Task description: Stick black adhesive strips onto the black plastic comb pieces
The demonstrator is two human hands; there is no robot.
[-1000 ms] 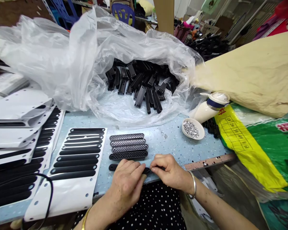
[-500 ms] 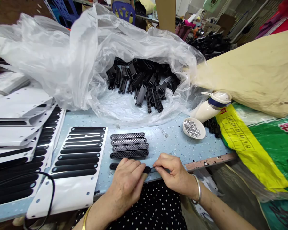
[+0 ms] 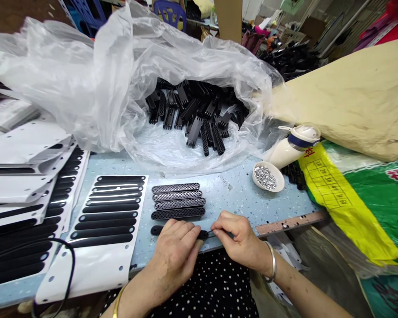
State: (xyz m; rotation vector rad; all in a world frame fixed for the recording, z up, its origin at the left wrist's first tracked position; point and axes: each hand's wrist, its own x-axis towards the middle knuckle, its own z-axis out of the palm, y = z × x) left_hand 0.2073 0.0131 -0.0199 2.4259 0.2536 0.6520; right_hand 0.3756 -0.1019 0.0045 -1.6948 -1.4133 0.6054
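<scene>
Tabletop (image 3: pixel 234 192) in speckled pale blue runs across the middle of my view, and near its front edge, at the lower centre of the frame, lies the black strip (image 3: pixel 156 230) being worked on. From my remote seat I see the left hand (image 3: pixel 177 249) curled over its middle, gripping it with fingers on top and thumb at the near side, so both ends stick out. The right hand (image 3: pixel 237 236) has thumb and forefinger pinched on a thin dark piece (image 3: pixel 211 233) just beside the strip's right end; it is too small for me to tell what it is. Directly above the left hand in my picture, four lattice-faced strips (image 3: pixel 179 204) lie side by side. Left of them I have a white sheet (image 3: pixel 89 269) carrying a column of black strips, with more such sheets overlapping at the left edge. Upper centre, a clear plastic bag (image 3: pixel 112 84) gapes around a heap of black parts (image 3: pixel 194 132). Right of centre, a small white bowl (image 3: pixel 280 182) holds silvery metal bits (image 3: pixel 264 176), with a cream bottle (image 3: pixel 281 152) tilted just behind it.
</scene>
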